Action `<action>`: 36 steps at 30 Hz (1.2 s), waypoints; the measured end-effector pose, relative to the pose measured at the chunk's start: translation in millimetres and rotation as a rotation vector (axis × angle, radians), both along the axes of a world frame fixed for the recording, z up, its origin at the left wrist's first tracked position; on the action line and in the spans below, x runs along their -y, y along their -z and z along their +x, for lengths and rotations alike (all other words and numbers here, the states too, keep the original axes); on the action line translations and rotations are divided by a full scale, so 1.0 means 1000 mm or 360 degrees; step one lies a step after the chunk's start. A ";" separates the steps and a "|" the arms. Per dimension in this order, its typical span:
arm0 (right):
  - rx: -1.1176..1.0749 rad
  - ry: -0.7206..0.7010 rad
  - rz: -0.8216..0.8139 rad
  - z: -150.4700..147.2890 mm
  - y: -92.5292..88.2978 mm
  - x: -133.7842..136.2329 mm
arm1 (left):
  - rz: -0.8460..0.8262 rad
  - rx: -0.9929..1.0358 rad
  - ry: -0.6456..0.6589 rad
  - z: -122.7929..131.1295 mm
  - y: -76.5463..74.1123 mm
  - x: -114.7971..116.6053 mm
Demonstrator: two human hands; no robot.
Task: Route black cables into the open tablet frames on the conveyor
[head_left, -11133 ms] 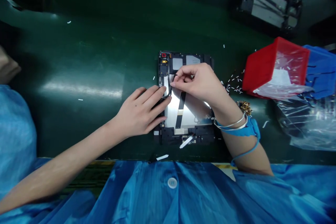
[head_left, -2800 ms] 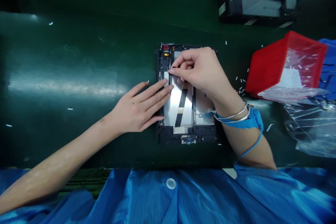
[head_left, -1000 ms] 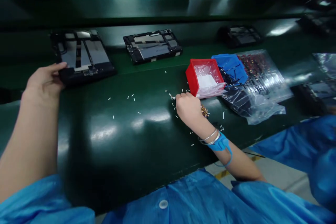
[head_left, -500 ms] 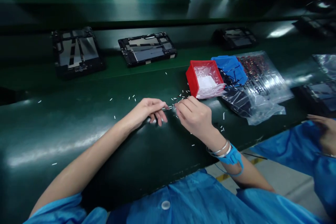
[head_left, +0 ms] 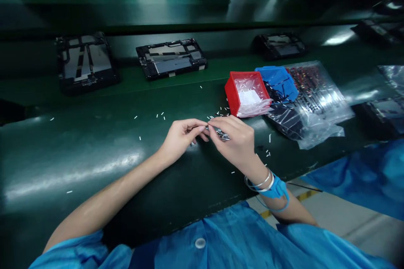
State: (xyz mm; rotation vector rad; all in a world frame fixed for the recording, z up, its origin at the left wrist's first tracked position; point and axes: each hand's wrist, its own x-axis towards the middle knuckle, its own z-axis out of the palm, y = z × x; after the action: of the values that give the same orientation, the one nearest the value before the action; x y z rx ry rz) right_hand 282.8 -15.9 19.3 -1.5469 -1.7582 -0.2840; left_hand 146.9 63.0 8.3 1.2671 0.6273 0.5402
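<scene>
My left hand [head_left: 180,141] and my right hand [head_left: 238,141] meet fingertip to fingertip just above the green work surface [head_left: 104,147]. Thumb and index finger of the left hand are closed in a pinch; a thin dark edge shows there, too small to name. A slim, shiny silver-and-dark piece [head_left: 223,135] shows under the closed fingers of the right hand, and its kind is unclear. Beyond the right hand stands a red bin [head_left: 232,94] holding a clear plastic bag with small white pieces. Several white slivers [head_left: 210,117] lie scattered around the hands.
Next to the red bin is a blue bin [head_left: 279,77] with black strips. Bagged parts [head_left: 315,92] lie to its right. Opened tablet-like devices [head_left: 172,59] rest along the back. A co-worker's blue sleeve [head_left: 362,172] is at the right edge.
My left hand has moved right, so the fingertips of both hands now meet. More of the shiny piece shows under my right hand. The co-worker's hand has left view.
</scene>
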 end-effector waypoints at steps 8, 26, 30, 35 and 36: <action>-0.0012 0.0404 0.0259 0.063 -0.020 -0.010 | -0.0515 -0.0117 -0.0041 -0.001 0.008 -0.007; -0.0063 0.1164 -0.0479 0.139 -0.029 -0.016 | 0.0129 -0.0231 -0.0126 -0.012 0.008 -0.031; 0.0186 0.1001 -0.0639 0.126 -0.032 -0.028 | 0.0921 -0.0647 -0.0915 -0.034 0.006 -0.086; 0.0590 0.0712 -0.1003 0.111 -0.030 -0.045 | 0.0863 -0.0916 -0.1319 -0.062 -0.001 -0.184; 0.0641 0.0729 -0.1080 0.110 -0.029 -0.048 | 0.0760 -0.0921 -0.1219 -0.065 0.000 -0.201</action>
State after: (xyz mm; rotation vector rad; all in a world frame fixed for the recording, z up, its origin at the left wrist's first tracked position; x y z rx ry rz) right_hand 392.4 32.5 48.2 -2.5370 -1.8869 -0.2426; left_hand 81.7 263.9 8.6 1.6331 1.5693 1.0018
